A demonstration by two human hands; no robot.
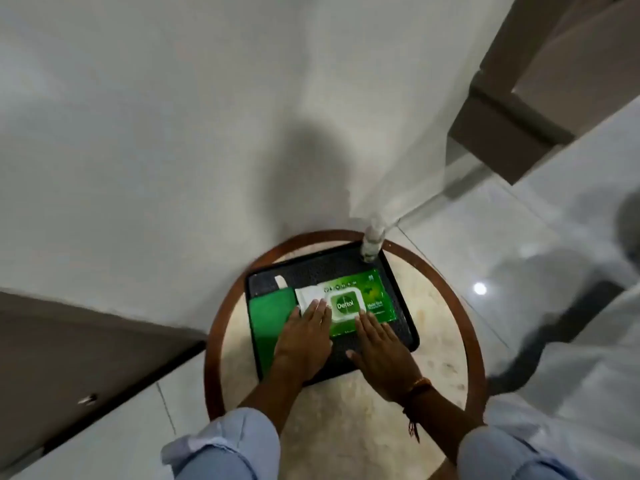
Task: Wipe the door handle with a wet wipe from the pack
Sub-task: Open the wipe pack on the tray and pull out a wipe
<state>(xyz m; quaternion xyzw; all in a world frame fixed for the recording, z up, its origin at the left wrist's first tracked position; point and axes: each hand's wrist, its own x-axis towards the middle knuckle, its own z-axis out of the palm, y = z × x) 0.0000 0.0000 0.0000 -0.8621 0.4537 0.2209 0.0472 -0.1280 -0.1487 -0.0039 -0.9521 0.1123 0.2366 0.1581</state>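
On a round wood-rimmed table (221, 327) against a pale wall, a green wet-wipe pack (360, 303) lies flat in a black tray (398, 271). Both hands lie flat, fingers spread and gripping nothing: the left hand (306, 337) on a white wipe (308, 296) at the pack's left edge, the right hand (381, 348) at its near edge. A clear bottle (372, 242) stands at the tray's far corner; a green cloth (270, 323) lies left.
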